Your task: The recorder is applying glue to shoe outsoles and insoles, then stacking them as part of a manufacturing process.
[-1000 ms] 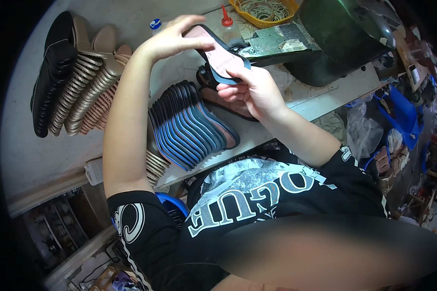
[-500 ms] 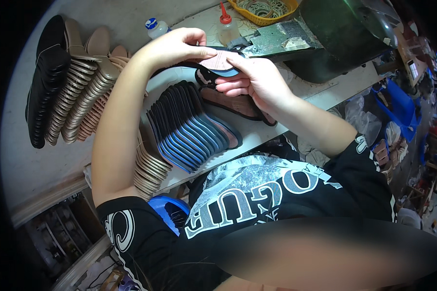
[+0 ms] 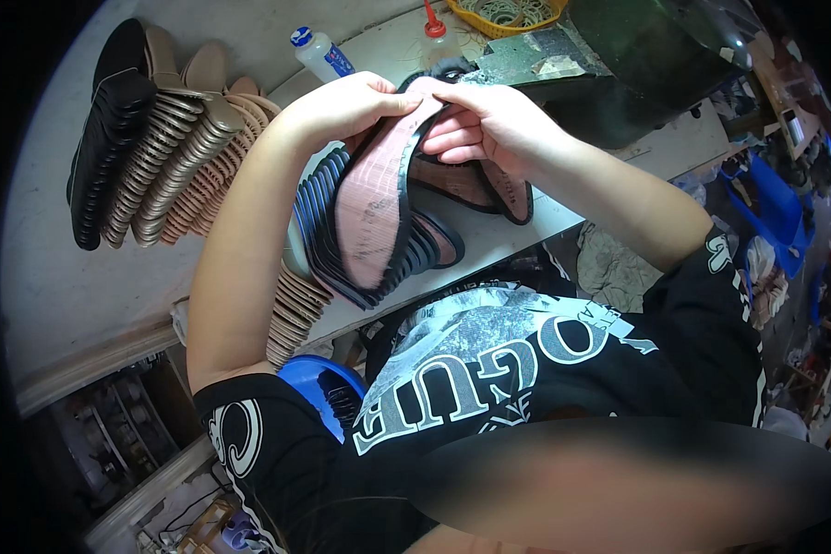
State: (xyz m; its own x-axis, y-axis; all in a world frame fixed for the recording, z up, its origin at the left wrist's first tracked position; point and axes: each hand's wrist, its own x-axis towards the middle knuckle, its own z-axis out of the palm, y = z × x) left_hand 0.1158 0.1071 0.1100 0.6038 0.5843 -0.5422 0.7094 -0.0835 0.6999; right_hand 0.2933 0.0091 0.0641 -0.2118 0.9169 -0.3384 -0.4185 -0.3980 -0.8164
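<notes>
A shoe insole (image 3: 371, 208), pink underneath with a black bound edge, hangs between my hands with its broad end toward me. My left hand (image 3: 355, 106) pinches its upper end at the left edge, thumb on the pink face. Close beside it, my right hand (image 3: 489, 129) grips the same end between thumb and forefinger, the other fingers curled loosely. Behind and below the held insole stands a row of dark insoles (image 3: 318, 208), partly covered by it. Two more pink-bottomed insoles, one of them (image 3: 510, 194) at the right, lie on the white table (image 3: 517, 242) under my right hand.
Rows of black insoles (image 3: 111, 138) and gold and beige ones (image 3: 162, 157) stand at the left. Behind my hands are a blue-capped bottle (image 3: 323, 55), a red-tipped bottle (image 3: 439, 44), a yellow basket (image 3: 499, 28) of rubber bands and a green machine (image 3: 637, 74). A blue tub (image 3: 319, 379) sits below the table.
The held insole has turned from nearly edge-on to hanging down, its pink underside now facing me and covering part of the dark row. Both hands stay on its upper end.
</notes>
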